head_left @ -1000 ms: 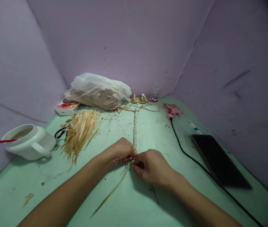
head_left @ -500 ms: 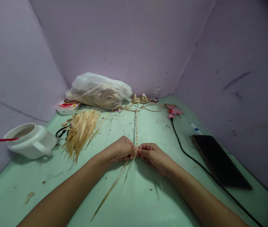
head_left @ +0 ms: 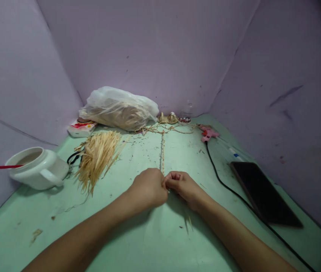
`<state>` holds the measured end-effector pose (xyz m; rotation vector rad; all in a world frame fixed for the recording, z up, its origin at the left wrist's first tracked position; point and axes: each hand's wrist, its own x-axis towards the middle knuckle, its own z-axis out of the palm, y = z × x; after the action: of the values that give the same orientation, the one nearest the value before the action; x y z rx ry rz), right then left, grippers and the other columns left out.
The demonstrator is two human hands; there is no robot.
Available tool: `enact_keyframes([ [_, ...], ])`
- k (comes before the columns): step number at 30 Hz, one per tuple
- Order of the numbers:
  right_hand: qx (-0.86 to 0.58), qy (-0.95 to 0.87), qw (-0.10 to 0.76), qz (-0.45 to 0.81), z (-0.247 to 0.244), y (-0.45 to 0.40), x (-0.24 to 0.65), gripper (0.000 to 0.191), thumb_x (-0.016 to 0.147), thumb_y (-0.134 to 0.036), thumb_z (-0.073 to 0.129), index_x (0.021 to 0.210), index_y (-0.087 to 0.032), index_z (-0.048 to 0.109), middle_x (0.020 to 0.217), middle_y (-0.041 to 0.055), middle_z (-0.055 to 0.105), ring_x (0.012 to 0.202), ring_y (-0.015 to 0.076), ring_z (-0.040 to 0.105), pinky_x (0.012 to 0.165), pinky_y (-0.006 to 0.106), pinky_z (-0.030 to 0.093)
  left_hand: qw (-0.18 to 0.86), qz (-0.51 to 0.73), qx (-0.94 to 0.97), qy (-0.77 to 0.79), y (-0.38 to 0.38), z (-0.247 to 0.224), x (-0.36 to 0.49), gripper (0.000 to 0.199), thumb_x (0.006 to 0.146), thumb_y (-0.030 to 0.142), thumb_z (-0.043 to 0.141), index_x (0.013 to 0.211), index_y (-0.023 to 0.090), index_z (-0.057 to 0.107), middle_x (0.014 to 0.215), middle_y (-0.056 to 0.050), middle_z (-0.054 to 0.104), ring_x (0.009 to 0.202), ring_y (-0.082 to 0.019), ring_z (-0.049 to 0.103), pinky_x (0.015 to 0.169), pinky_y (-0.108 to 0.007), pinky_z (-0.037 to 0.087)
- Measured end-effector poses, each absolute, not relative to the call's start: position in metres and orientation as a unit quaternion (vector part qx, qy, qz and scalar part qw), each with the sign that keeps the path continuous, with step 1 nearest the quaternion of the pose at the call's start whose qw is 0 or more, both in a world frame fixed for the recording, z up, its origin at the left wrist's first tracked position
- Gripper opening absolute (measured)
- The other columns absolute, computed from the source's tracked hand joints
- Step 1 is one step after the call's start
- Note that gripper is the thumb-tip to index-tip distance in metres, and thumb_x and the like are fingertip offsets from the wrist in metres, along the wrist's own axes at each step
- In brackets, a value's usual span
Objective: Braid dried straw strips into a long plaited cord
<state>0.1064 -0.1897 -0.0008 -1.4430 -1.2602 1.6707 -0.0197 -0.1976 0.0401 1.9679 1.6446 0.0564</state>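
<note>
Green tabletop (head_left: 149, 241) lies open at lower centre between the forearms (head_left: 101, 228). A black cord (head_left: 217, 176) and touchscreen device (head_left: 265, 194) obstruct the right, a white pot (head_left: 37, 173) and raffia bundle (head_left: 99, 156) the left.

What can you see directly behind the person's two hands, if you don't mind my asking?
Behind the left hand and right hand, a thin braided cord runs back toward tangled cords. The hands cover its near end, so that cannot be seen.

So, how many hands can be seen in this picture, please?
2: the left hand and the right hand, close together at the near visible end of the braided cord. Some fingers are hidden, but no other hand shows.
</note>
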Motion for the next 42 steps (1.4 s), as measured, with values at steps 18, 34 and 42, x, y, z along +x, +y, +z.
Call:
enact_keyframes([
  [18, -0.507, -0.481, 0.299, 0.65, -0.004, -0.186, 0.111, 0.007, 0.064, -0.019, 0.052, 0.059, -0.015, 0.049, 0.046, -0.0041, 0.045, 0.036, 0.0033, 0.026, 0.038, 0.02, 0.014, 0.231, 0.193, 0.748, 0.592, -0.138, 0.018, -0.046, 0.019, 0.065, 0.016, 0.049, 0.07, 0.014, 0.067, 0.065, -0.004, 0.064, 0.061, -0.012, 0.053, 0.058, -0.021, 0.036],
  [34, -0.467, -0.432, 0.352, 0.687, -0.001, -0.157, 0.147, 0.004, 0.067, -0.013, 0.052, 0.064, -0.015, 0.053, 0.049, -0.0054, 0.049, 0.035, 0.0032, 0.029, 0.036, 0.018, 0.018, 0.134, 0.363, 0.784, 0.486, -0.111, 0.025, -0.009, 0.019, 0.074, 0.022, 0.05, 0.085, 0.018, 0.065, 0.082, 0.002, 0.064, 0.073, -0.011, 0.056, 0.071, -0.022, 0.043],
  [42, -0.441, -0.415, 0.331, 0.724, 0.001, -0.158, 0.151, 0.006, 0.069, -0.011, 0.051, 0.064, -0.015, 0.051, 0.046, -0.0066, 0.048, 0.033, 0.0031, 0.033, 0.034, 0.017, 0.021, 0.279, 0.152, 0.926, 0.204, -0.224, 0.036, 0.024, 0.024, 0.082, 0.022, 0.039, 0.082, 0.021, 0.063, 0.071, -0.005, 0.059, 0.067, -0.014, 0.053, 0.061, -0.025, 0.04],
])
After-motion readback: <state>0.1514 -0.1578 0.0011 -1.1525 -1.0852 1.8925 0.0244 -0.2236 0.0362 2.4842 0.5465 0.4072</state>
